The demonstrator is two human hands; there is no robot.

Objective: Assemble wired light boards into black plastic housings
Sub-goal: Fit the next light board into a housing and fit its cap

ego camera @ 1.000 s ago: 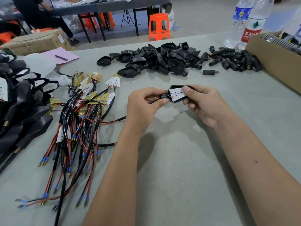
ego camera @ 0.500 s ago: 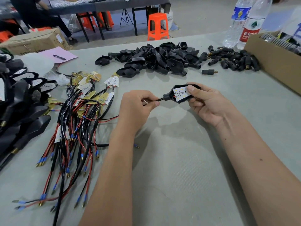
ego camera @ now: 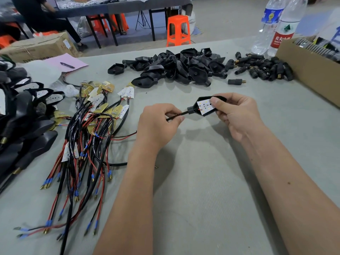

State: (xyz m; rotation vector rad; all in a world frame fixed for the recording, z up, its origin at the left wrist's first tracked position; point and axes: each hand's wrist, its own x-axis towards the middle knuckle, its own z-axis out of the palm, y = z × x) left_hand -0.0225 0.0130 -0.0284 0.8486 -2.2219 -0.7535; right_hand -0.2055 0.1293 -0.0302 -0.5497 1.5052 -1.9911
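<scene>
My right hand grips a black plastic housing above the grey table, thumb pressing on the white light board lying in it. The board's black cable comes out of the housing's neck to the left, and my left hand pinches it there. A bundle of wired light boards lies to the left. A pile of empty black housings sits beyond my hands.
Finished assemblies are stacked at the left edge. Black connectors lie at the back right beside a cardboard box and two water bottles. A pink paper with a pen lies far left. A person sits at another table behind.
My left hand has slid left along the cable, away from the housing neck, drawing the cable out. My right hand keeps the housing, now slightly higher and further right.
</scene>
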